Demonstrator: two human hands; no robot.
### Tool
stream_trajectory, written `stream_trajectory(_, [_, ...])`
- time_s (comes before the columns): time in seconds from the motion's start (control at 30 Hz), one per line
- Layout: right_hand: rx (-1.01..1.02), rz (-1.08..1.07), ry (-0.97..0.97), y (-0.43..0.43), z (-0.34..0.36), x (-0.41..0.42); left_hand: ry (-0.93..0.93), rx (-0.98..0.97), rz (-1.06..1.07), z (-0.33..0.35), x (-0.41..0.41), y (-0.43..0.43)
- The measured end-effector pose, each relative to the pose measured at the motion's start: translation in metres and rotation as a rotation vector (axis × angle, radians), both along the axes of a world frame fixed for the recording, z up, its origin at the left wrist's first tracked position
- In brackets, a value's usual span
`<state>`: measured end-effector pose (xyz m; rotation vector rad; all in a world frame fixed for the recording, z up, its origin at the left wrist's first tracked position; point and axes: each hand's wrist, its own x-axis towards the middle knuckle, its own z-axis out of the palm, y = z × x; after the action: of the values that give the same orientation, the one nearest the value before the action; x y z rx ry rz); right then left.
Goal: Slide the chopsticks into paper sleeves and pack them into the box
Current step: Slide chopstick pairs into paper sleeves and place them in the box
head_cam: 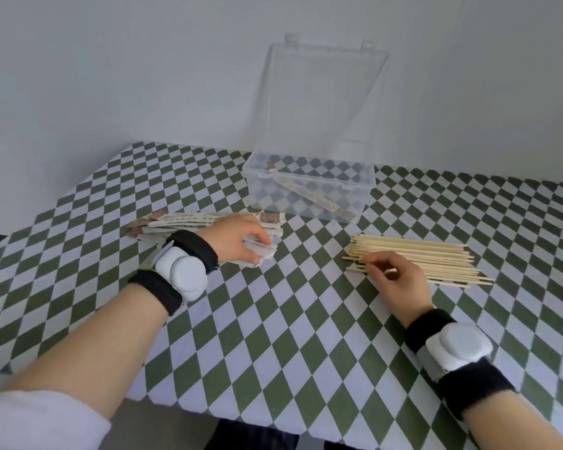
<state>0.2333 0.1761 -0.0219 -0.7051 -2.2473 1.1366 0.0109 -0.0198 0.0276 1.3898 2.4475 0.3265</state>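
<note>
Head view: a clear plastic box [309, 190], lid up against the wall, stands on the green-and-white checked table [273, 319], one sleeved pair inside | left hand [238, 240] pinches paper sleeves [202, 222] | right hand [394, 277], fingers curled, touches the bare wooden chopsticks [436, 258] lying left to right.

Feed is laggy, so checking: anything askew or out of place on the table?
Only one thing: the sleeved pair in the clear box lies diagonally, one end propped on the rim. Paper sleeves and chopsticks sit in loose but tidy piles.
</note>
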Motion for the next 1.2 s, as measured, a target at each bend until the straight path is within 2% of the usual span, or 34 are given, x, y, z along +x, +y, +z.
stream_trajectory(0.1, [0.038,0.057,-0.027,-0.007,-0.005,-0.004,0.103,-0.026,0.011,-0.002,-0.005,-0.008])
stream_trajectory(0.3, [0.038,0.056,-0.002,-0.006,-0.005,-0.002,-0.024,0.31,0.055,0.022,0.006,0.0])
stream_trajectory(0.47, [-0.043,0.079,0.016,-0.011,-0.006,-0.007,-0.092,0.492,-0.033,0.061,0.028,0.012])
stream_trajectory(0.53, [-0.085,0.095,0.044,-0.011,-0.002,-0.009,-0.104,0.472,-0.075,0.064,0.035,0.025])
stream_trajectory(0.63, [-0.166,0.14,0.057,-0.012,0.004,-0.011,-0.129,0.326,-0.135,0.046,0.05,0.046])
stream_trajectory(0.77, [-0.373,0.203,0.113,-0.015,0.005,-0.006,-0.052,0.191,-0.2,0.011,0.069,0.065])
stream_trajectory(0.87, [-0.38,0.202,0.083,-0.012,0.005,-0.003,-0.033,0.211,-0.214,-0.009,0.076,0.073])
stream_trajectory(0.93, [-0.366,0.18,0.05,-0.01,0.005,-0.002,-0.078,0.322,-0.19,-0.017,0.078,0.075])
stream_trajectory(1.03, [-0.395,0.11,0.07,-0.007,0.005,0.0,-0.154,0.758,0.029,-0.017,0.083,0.068])
stream_trajectory(1.1, [-0.425,0.07,0.091,-0.006,0.006,-0.001,-0.341,1.014,0.308,-0.016,0.088,0.059])
stream_trajectory(1.17, [-0.451,0.046,0.088,-0.006,0.006,-0.003,-0.591,1.069,0.505,-0.02,0.097,0.052])
stream_trajectory(1.2, [-0.46,0.031,0.085,-0.007,0.006,-0.003,-0.642,1.067,0.549,-0.024,0.103,0.049])
